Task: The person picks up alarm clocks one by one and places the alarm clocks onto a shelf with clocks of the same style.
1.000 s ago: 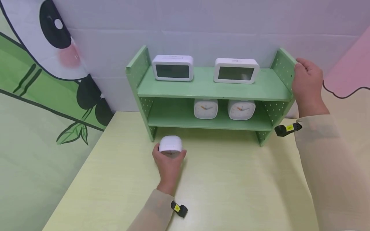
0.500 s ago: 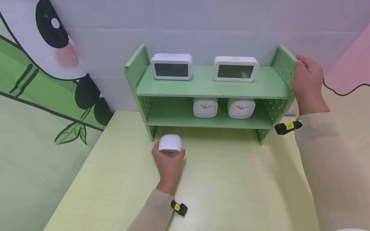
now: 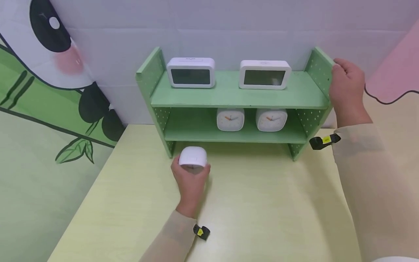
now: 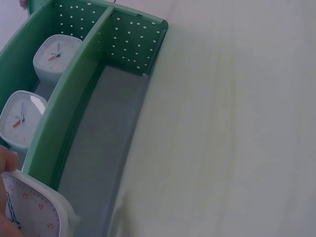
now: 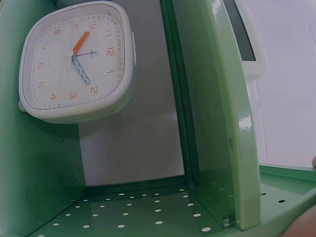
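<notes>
My left hand (image 3: 190, 182) holds a white alarm clock (image 3: 193, 156) by its sides, thumb and fingers apart. The clock is in front of the lower left end of a green two-tier shelf (image 3: 232, 136); its numbered dial (image 4: 34, 210) shows in the left wrist view. At the shelf's upper right, my right hand (image 3: 347, 85) grips the edge of the perforated side panel (image 3: 319, 72). Two similar white alarm clocks, a middle one (image 3: 230, 119) and a right one (image 3: 271, 120), stand upright on the lower tier.
On the top tier stand two white digital clocks with dark screens, a left one (image 3: 191, 72) and a right one (image 3: 265, 75). The shelf stands on a pale wooden table (image 3: 248, 203), against a cloth backdrop (image 3: 229, 32) with cartoon prints. Lower-tier boards border the left clock's position.
My left hand and its alarm clock have moved slightly forward, closer to the shelf. The head view has shifted a little. My right hand keeps its grip on the side panel.
</notes>
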A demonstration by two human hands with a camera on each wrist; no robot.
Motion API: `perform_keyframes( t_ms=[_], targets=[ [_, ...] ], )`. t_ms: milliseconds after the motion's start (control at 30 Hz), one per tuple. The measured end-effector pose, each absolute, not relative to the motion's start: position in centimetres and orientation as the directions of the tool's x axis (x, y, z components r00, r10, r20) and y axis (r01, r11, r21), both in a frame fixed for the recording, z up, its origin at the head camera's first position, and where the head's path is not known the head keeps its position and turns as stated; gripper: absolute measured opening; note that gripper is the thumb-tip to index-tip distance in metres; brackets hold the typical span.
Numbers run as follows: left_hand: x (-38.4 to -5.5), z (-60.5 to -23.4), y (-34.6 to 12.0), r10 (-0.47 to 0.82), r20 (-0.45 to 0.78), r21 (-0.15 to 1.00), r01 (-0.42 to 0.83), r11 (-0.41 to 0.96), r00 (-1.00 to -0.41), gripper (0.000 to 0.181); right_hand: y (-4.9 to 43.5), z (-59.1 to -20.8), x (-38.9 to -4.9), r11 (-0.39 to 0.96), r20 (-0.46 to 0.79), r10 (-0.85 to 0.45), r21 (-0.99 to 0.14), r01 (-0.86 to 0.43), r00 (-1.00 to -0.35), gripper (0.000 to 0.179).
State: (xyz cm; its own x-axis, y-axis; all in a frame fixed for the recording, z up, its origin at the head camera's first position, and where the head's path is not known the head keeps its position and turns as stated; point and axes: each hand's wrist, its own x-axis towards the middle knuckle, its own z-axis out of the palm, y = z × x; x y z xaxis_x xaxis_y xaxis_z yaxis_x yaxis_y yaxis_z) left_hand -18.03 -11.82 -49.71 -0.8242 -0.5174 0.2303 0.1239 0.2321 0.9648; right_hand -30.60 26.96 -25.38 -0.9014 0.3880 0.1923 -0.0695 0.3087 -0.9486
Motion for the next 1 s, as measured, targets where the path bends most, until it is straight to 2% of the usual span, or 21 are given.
perform_keyframes(
  t_ms=[233, 533, 1000],
  targets=[
    [-18.0, -48.5, -12.1, -0.45, 0.249, 0.96, 0.156, 0.233, -0.858, 0.106, 26.9, -25.4, -30.6, 0.326, 0.203, 0.382, -0.943, -0.074, -0.902, 0.05],
    [-18.1, -45.3, -13.2, -0.347, 0.26, 0.959, 0.197, 0.206, -0.901, 0.103, 26.8, -25.5, -30.6, 0.307, 0.193, 0.389, -0.949, -0.071, -0.901, 0.049],
    [-19.3, -41.1, -14.3, -0.301, 0.27, 0.94, 0.182, 0.29, -0.915, 0.108, 26.3, -25.5, -30.2, 0.309, 0.185, 0.392, -0.949, -0.061, -0.901, 0.05]
  ],
)
